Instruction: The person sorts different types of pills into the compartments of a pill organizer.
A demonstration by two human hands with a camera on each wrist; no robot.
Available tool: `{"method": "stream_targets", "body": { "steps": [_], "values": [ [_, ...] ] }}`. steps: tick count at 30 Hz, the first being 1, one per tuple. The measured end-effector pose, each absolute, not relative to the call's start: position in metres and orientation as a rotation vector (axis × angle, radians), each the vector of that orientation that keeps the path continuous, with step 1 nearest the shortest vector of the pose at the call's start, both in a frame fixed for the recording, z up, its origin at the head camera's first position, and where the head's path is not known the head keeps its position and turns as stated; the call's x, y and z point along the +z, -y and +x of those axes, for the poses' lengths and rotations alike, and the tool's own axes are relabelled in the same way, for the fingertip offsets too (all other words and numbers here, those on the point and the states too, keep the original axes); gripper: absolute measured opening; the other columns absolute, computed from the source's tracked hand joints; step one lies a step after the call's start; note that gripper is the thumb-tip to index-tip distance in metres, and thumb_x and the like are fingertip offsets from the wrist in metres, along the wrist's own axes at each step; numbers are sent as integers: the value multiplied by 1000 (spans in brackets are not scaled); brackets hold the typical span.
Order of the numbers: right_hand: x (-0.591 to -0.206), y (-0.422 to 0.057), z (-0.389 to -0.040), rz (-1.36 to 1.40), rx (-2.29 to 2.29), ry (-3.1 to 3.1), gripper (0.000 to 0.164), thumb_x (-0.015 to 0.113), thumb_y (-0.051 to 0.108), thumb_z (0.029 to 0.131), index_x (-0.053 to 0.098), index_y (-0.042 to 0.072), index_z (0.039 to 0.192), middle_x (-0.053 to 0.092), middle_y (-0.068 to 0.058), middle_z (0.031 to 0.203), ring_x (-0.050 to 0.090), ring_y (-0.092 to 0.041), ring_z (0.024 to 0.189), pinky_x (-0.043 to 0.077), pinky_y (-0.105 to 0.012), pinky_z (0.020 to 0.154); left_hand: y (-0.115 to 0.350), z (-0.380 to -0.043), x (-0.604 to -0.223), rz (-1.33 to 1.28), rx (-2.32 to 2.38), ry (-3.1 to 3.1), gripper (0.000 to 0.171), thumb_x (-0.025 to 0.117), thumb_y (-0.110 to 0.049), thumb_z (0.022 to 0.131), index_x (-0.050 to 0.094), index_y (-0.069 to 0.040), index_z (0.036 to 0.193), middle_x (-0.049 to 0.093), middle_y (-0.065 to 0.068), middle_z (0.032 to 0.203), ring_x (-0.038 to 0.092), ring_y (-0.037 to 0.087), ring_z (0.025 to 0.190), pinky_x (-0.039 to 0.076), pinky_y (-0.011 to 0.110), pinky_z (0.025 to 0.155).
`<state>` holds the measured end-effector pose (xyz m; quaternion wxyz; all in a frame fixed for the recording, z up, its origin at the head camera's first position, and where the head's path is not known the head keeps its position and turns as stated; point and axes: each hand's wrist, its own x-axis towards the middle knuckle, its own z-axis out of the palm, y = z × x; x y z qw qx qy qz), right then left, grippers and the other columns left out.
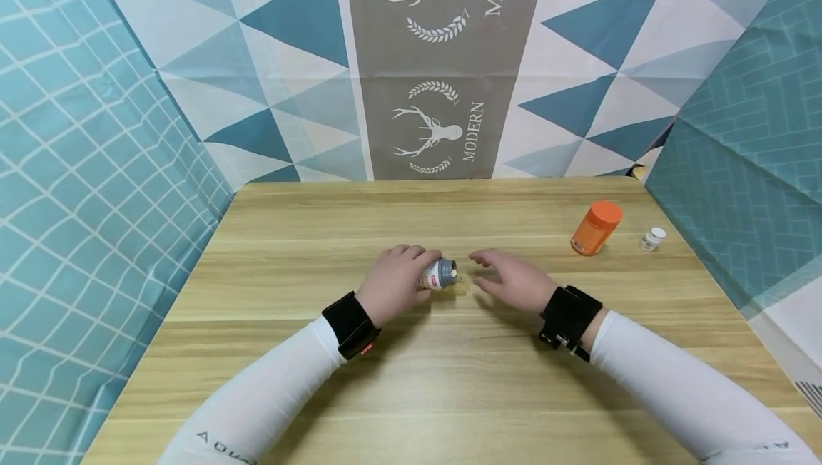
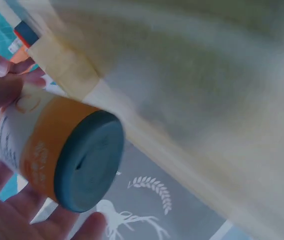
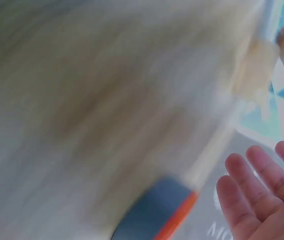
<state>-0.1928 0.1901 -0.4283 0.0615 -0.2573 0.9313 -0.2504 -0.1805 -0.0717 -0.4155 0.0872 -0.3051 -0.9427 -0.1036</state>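
Observation:
My left hand (image 1: 399, 278) grips a small pill bottle (image 1: 432, 277) tilted onto its side, its grey neck pointing at my right hand. In the left wrist view, the bottle's white and orange label (image 2: 47, 130) shows, along with a dark round base (image 2: 89, 162); thumb and fingers lie on either side. My right hand (image 1: 516, 281) holds nothing and hovers before the bottle's mouth, fingers apart and lightly bent. In the right wrist view, its fingers (image 3: 261, 185) look loose and extended. A small, pale yellow see-through piece (image 1: 461, 285) lies below the bottle's neck, between both hands.
An orange jar (image 1: 596, 228) with an orange lid stands on the right part of the wooden table (image 1: 411, 394). Beside it is a little white bottle (image 1: 653, 239). Patterned cloth (image 1: 437, 58) covers the wall behind, with blue tiled sheets (image 1: 96, 165) at the left side.

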Motion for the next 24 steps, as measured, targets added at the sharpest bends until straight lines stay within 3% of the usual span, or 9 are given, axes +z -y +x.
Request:
{"method": "stream_targets", "body": {
  "steps": [5,11,17,24],
  "values": [
    [-422,-220,-195,-675,-774,-2874,46,61,26,99,52,4,139,55,-15,138,55,-30,122,46,-49,98,74,-174,-420,-842,-489,2746,66,84,-31,77,56,-20,136,65,1,120,59,22,107,47,40,91],
    [-423,-247,-194,-682,-558,-2965,51,68,29,94,56,3,136,58,-18,130,57,-34,116,47,-52,95,69,-163,-414,-778,-790,2773,62,83,-27,78,54,-11,130,63,2,115,59,17,100,49,35,88],
    [-433,-250,-188,-782,-407,-2966,58,75,32,88,57,6,137,58,-18,126,59,-33,110,49,-50,90,61,-148,-410,-746,-985,2816,62,81,-24,78,49,-8,128,63,3,116,63,16,103,52,34,89],
    [-438,-247,-187,-812,-372,-2946,49,75,25,87,62,8,131,61,-16,121,60,-32,108,49,-50,90,50,-132,-417,-719,-1117,2898,70,81,-24,79,42,-7,135,64,7,121,64,17,105,51,36,90]
  ]
}}
